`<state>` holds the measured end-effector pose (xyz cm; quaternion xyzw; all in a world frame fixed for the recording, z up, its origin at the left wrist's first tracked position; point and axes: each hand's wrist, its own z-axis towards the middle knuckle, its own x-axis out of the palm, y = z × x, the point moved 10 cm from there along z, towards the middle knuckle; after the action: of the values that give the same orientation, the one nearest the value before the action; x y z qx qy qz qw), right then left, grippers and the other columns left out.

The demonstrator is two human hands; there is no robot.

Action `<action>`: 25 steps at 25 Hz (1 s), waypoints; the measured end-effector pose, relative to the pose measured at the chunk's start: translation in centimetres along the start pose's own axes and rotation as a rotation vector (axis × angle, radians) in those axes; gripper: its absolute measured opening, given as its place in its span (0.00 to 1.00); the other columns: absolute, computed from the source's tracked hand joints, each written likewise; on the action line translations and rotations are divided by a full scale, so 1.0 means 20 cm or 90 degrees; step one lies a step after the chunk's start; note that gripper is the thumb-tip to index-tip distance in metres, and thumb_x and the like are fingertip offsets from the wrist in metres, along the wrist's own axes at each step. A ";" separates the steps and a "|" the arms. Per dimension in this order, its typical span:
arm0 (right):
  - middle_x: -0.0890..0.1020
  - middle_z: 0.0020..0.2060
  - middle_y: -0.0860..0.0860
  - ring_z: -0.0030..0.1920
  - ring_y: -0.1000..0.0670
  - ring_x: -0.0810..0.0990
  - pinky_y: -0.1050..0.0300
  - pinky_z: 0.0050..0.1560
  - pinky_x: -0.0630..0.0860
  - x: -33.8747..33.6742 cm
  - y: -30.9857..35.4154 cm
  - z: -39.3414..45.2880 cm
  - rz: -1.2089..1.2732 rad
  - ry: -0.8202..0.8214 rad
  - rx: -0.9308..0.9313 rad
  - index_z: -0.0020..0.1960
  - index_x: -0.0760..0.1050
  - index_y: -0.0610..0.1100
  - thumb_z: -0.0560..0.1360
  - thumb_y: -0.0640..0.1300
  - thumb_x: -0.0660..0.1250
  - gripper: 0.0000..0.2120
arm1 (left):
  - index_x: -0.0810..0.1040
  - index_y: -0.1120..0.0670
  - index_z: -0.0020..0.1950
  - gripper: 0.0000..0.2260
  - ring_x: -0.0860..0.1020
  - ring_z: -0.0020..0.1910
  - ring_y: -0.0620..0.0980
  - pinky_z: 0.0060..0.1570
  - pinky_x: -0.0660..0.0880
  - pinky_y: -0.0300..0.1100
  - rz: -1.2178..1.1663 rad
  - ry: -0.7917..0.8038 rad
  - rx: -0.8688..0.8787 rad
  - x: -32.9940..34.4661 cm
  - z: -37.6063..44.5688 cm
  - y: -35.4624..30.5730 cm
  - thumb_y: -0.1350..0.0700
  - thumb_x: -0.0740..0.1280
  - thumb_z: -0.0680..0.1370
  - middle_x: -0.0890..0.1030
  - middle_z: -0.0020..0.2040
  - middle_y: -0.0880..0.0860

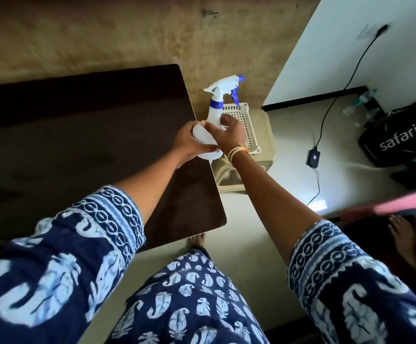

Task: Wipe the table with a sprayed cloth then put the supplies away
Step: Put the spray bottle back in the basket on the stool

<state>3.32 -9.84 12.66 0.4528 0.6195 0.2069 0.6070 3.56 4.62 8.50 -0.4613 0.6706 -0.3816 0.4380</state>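
A white spray bottle [214, 112] with a blue trigger and collar is held upright over the right edge of the dark brown table [78, 150]. My left hand [189, 142] grips its lower body from the left. My right hand [231, 134], with bangles at the wrist, wraps around the bottle from the right. No cloth is in view.
A beige plastic basket [250, 127] rests on a beige stool [264, 155] just right of the table. A black charger and cable [314, 157] lie on the floor. A black bag [400, 137] and water bottles [361, 108] stand at the right wall. Someone's foot [400, 232] is at the right.
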 end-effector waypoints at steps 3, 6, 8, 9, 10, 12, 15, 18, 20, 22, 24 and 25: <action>0.84 0.50 0.52 0.50 0.53 0.81 0.58 0.51 0.75 -0.04 -0.04 0.22 0.002 -0.018 0.013 0.54 0.82 0.44 0.70 0.59 0.73 0.21 | 0.71 0.53 0.68 0.40 0.76 0.61 0.49 0.53 0.77 0.40 0.012 0.016 -0.012 0.09 0.22 0.00 0.56 0.83 0.59 0.76 0.62 0.50; 0.85 0.49 0.51 0.48 0.53 0.81 0.57 0.51 0.77 -0.08 -0.10 0.43 0.008 -0.046 0.029 0.53 0.82 0.44 0.69 0.58 0.74 0.21 | 0.59 0.51 0.77 0.53 0.70 0.70 0.52 0.66 0.72 0.53 0.105 0.058 -0.040 0.18 0.41 -0.02 0.49 0.83 0.58 0.70 0.71 0.51; 0.85 0.49 0.51 0.46 0.54 0.79 0.60 0.47 0.73 -0.10 -0.14 0.54 -0.014 -0.060 0.042 0.54 0.82 0.46 0.70 0.58 0.73 0.19 | 0.49 0.50 0.79 0.57 0.60 0.76 0.53 0.73 0.59 0.60 0.316 0.063 -0.025 0.19 0.52 -0.05 0.40 0.80 0.60 0.61 0.77 0.51; 0.84 0.49 0.51 0.46 0.54 0.79 0.61 0.46 0.70 -0.11 -0.17 0.62 -0.026 -0.061 0.052 0.54 0.82 0.46 0.70 0.58 0.72 0.19 | 0.47 0.50 0.79 0.55 0.54 0.78 0.53 0.74 0.52 0.62 0.423 0.038 -0.004 0.16 0.58 -0.07 0.38 0.77 0.63 0.56 0.79 0.52; 0.84 0.49 0.51 0.47 0.53 0.79 0.61 0.45 0.68 -0.10 -0.21 0.69 -0.032 -0.060 0.063 0.55 0.82 0.47 0.71 0.59 0.72 0.19 | 0.46 0.50 0.79 0.52 0.50 0.79 0.53 0.74 0.47 0.62 0.508 0.005 0.022 0.13 0.62 -0.08 0.37 0.74 0.67 0.52 0.80 0.53; 0.84 0.51 0.50 0.50 0.51 0.80 0.63 0.45 0.67 -0.07 -0.30 0.83 -0.037 -0.063 0.091 0.57 0.81 0.47 0.72 0.59 0.71 0.20 | 0.45 0.53 0.80 0.46 0.45 0.79 0.55 0.74 0.43 0.63 0.618 -0.037 0.059 0.10 0.68 -0.07 0.35 0.66 0.73 0.48 0.80 0.55; 0.83 0.56 0.50 0.57 0.50 0.80 0.64 0.49 0.68 -0.01 -0.46 1.07 -0.029 -0.053 0.144 0.62 0.79 0.47 0.72 0.58 0.72 0.23 | 0.45 0.55 0.80 0.41 0.44 0.79 0.56 0.73 0.41 0.63 0.729 -0.072 0.081 0.11 0.77 0.02 0.33 0.55 0.76 0.45 0.80 0.57; 0.83 0.57 0.49 0.58 0.49 0.80 0.62 0.52 0.68 0.09 -0.63 1.28 -0.031 -0.042 0.175 0.62 0.79 0.46 0.72 0.55 0.72 0.22 | 0.47 0.57 0.80 0.39 0.47 0.79 0.56 0.74 0.42 0.64 0.797 -0.115 0.110 0.13 0.80 0.09 0.33 0.49 0.77 0.48 0.80 0.57; 0.83 0.57 0.49 0.57 0.49 0.80 0.62 0.52 0.68 0.15 -0.73 1.40 -0.031 -0.039 0.180 0.61 0.79 0.45 0.72 0.53 0.73 0.21 | 0.46 0.57 0.80 0.39 0.47 0.79 0.55 0.73 0.41 0.63 0.814 -0.146 0.112 0.15 0.81 0.13 0.33 0.46 0.78 0.47 0.80 0.57; 0.83 0.56 0.49 0.54 0.51 0.80 0.63 0.50 0.68 0.19 -0.81 1.48 -0.014 -0.053 0.190 0.61 0.79 0.45 0.73 0.51 0.73 0.19 | 0.45 0.57 0.80 0.38 0.46 0.79 0.55 0.73 0.41 0.63 0.829 -0.158 0.099 0.14 0.82 0.17 0.32 0.45 0.78 0.46 0.80 0.56; 0.84 0.53 0.50 0.49 0.53 0.80 0.63 0.48 0.70 0.23 -0.89 1.55 -0.003 -0.059 0.204 0.60 0.80 0.45 0.73 0.51 0.73 0.18 | 0.45 0.57 0.79 0.38 0.47 0.79 0.55 0.72 0.40 0.63 0.839 -0.176 0.096 0.13 0.82 0.19 0.32 0.45 0.78 0.46 0.80 0.56; 0.84 0.52 0.50 0.49 0.52 0.81 0.62 0.48 0.72 0.25 -0.93 1.57 0.005 -0.064 0.215 0.59 0.81 0.46 0.72 0.51 0.74 0.18 | 0.46 0.57 0.79 0.38 0.47 0.79 0.55 0.72 0.40 0.63 0.848 -0.185 0.104 0.13 0.82 0.19 0.33 0.45 0.79 0.46 0.80 0.56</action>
<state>27.70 -24.43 -10.76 0.5606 0.6126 0.0795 0.5515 17.39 1.42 -0.96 0.0376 0.7149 -0.0142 0.6981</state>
